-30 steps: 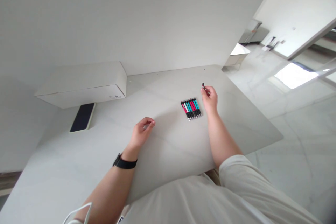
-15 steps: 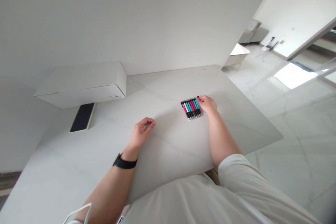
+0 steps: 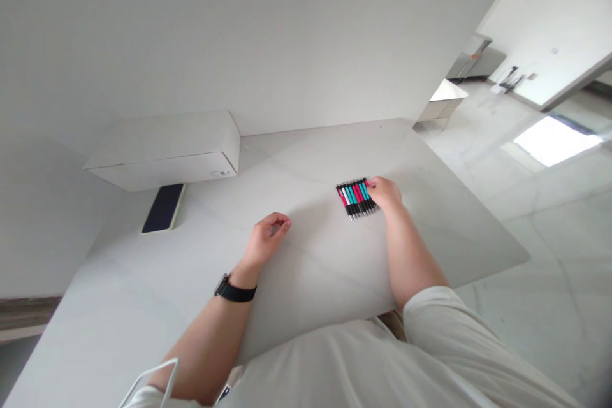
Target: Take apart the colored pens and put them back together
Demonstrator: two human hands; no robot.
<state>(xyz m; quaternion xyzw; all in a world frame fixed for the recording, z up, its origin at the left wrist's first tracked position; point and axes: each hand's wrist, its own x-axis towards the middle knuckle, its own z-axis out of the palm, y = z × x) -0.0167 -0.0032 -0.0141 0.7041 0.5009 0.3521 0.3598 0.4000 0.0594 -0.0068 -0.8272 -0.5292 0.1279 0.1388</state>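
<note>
My right hand [image 3: 385, 195] rests at the right end of a tight row of several black pens [image 3: 356, 199] with pink, teal and white barrels. Its fingers cover a pen lying along that end, and only a pink tip [image 3: 368, 183] shows. My left hand [image 3: 268, 242] lies on the white stone tabletop [image 3: 310, 172] to the left of the row, with fingers loosely curled around nothing. A black watch [image 3: 234, 292] circles my left wrist.
A long white box [image 3: 162, 152] stands at the table's far left, with a dark-screened phone [image 3: 163, 208] lying in front of it. A white cable [image 3: 150, 381] crosses near my left forearm. The table's right edge drops to a marble floor [image 3: 535, 280].
My right hand has come down from above the row, bringing the small pen it held to the row's right end. My left hand has barely moved.
</note>
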